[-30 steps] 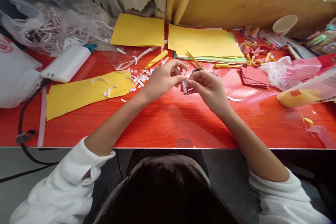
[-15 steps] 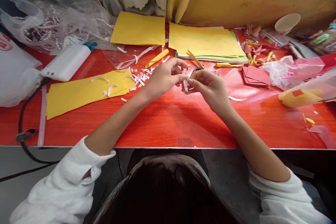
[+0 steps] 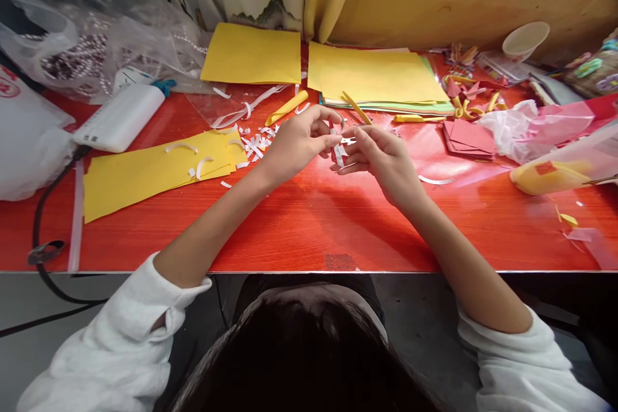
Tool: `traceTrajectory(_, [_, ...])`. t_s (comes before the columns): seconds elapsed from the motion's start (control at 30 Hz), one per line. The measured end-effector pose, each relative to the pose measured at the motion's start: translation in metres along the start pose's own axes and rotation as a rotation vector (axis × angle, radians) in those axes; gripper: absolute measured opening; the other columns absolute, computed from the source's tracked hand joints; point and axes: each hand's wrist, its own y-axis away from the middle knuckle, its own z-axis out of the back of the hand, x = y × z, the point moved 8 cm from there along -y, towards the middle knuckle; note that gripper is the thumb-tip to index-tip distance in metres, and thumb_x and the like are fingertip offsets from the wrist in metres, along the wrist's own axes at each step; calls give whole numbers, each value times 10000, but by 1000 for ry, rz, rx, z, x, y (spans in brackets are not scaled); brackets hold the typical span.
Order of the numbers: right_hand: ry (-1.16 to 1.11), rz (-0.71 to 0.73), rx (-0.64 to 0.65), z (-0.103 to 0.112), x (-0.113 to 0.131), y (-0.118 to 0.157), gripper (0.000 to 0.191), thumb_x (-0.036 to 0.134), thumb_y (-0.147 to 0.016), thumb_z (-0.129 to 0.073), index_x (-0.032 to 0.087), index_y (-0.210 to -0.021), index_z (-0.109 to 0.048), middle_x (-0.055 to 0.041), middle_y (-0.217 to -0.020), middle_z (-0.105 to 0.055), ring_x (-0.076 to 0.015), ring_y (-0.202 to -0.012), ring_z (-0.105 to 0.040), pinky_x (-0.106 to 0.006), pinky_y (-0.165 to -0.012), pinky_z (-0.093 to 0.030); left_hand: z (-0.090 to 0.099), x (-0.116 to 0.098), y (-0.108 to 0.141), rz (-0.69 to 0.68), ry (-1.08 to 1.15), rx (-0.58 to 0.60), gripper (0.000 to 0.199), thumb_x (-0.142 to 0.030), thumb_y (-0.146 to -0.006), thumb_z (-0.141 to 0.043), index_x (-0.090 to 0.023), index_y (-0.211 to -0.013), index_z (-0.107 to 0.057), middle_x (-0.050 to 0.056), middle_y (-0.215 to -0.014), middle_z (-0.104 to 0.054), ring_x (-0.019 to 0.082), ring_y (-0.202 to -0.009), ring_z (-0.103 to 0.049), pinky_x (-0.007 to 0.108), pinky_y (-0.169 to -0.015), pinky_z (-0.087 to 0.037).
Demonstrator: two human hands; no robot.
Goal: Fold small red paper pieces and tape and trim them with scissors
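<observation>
Above the middle of the table, my left hand (image 3: 294,145) pinches a small red paper piece (image 3: 333,153) between thumb and fingers. White strips (image 3: 340,156) lie across that piece, like tape backing. My right hand (image 3: 389,158) is close against it on the right, with thumb and index finger closed on a small white scrap (image 3: 348,140). Its other fingers reach under the red piece. Parts of the red piece are hidden by the fingers. Behind my right hand stands out a yellow stick-like tool (image 3: 357,108), its lower end hidden.
White paper scraps (image 3: 258,141) lie left of my hands beside yellow paper strips (image 3: 154,170). Yellow sheets (image 3: 381,74) are stacked behind. To the right are red paper squares (image 3: 468,140), a yellow pen-like tool (image 3: 418,118) and a clear bag (image 3: 545,170). A power bank (image 3: 123,117) sits left.
My right hand has shifted slightly right, and its lower fingers have stretched out under the red piece. The white scrap between the hands shows more now. My left hand barely moved.
</observation>
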Motion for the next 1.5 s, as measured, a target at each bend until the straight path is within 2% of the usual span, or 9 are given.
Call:
traceTrajectory(0.17, [-20,-99,121,-7,-4,3,272,399,-804,-629,132,-855,-634,-57,-769,-674,-158,-686,-687,-277,-669,-588,5,-1,-1,12,19,-57,159,-85,-773,-594,-169,-897,-544,-33,-684,-580,76,-624,-577,234,-620,-495])
traceTrajectory(0.3, [-40,-77,90,-5,-1,3,230,343,-815,-629,129,-896,-650,-59,-768,-686,-159,-687,-689,-287,-685,-589,5,-3,0,-11,34,-60,122,-148,-813,-562,-172,-930,-534,-22,-749,-593,72,-678,-574,227,-660,-492])
traceTrajectory(0.43, [-66,-64,99,-5,1,3,226,350,-814,-628,134,-874,-656,-58,-786,-687,-164,-700,-692,-287,-688,-589,3,-5,1,-22,23,-30,236,-130,-758,-617,-178,-967,-518,-35,-769,-588,72,-724,-584,209,-686,-471])
traceTrajectory(0.57, [-107,-88,119,-7,1,3,303,414,-836,-581,125,-894,-651,-73,-789,-692,-167,-709,-694,-292,-693,-587,4,-6,2,-16,16,-49,242,-131,-750,-618,-181,-959,-507,-48,-714,-567,77,-695,-582,217,-689,-465])
traceTrajectory(0.77, [-81,-93,122,-8,1,2,321,417,-740,-683,119,-850,-633,-58,-769,-685,-168,-698,-692,-306,-696,-587,2,-4,3,20,38,-57,203,-171,-777,-594,-180,-960,-509,-34,-735,-593,74,-664,-581,216,-671,-471])
traceTrajectory(0.93, [-87,-93,126,-8,-2,1,296,401,-752,-676,122,-835,-620,-67,-760,-694,-171,-684,-694,-325,-695,-583,0,-2,3,24,51,-49,244,-221,-764,-623,-186,-972,-501,-22,-768,-569,83,-707,-572,214,-669,-472])
traceTrajectory(1.17, [-74,-117,163,-11,-7,1,295,418,-795,-621,126,-831,-604,-63,-746,-685,-165,-672,-691,-293,-664,-567,3,4,4,66,-23,-68,269,-236,-746,-637,-195,-973,-497,-28,-697,-559,107,-660,-577,254,-674,-473])
traceTrajectory(1.33, [67,-126,165,-6,-10,-1,283,405,-803,-601,128,-752,-567,-37,-638,-644,-116,-496,-615,-221,-473,-486,1,13,-1,138,-66,69,206,-373,-791,-574,-173,-841,-566,-6,-730,-556,96,-647,-522,240,-639,-436])
traceTrajectory(1.5, [495,-58,216,-3,-14,-1,322,403,-852,-513,152,-652,-538,-11,-551,-602,-93,-404,-513,-220,-438,-388,6,36,-3,206,-357,193,208,-382,-744,-600,-174,-730,-611,5,-713,-593,130,-660,-519,252,-610,-389])
